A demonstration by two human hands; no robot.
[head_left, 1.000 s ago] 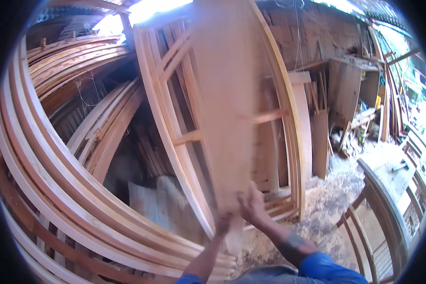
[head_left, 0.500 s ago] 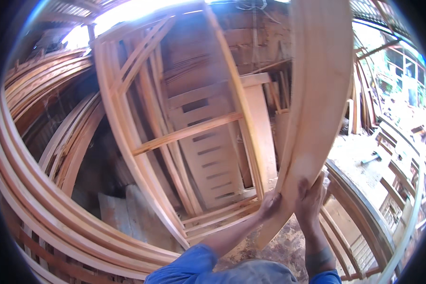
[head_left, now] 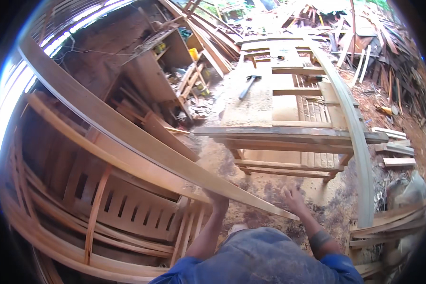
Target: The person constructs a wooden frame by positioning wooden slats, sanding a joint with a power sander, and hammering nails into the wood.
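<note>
A long, wide wooden plank [head_left: 142, 142] slants from the upper left down to a tapering end in front of me. My left hand [head_left: 217, 201] grips its lower part from below, with the fingers partly hidden by the wood. Just above the plank's low end, my right hand [head_left: 294, 199] is off the wood, holding nothing, its fingers slightly apart.
A wooden frame [head_left: 95, 213] and a slotted panel [head_left: 123, 201] lean on the left. Ahead stands a workbench [head_left: 293, 135] bearing a hammer [head_left: 249, 86]. A long pale board [head_left: 357, 142] runs along its right side. Scrap wood [head_left: 378, 57] is heaped at the far right.
My view has swung right toward the workbench. The plank went from nearly upright in both hands to slanting leftward. My right hand has let go; the left still holds on.
</note>
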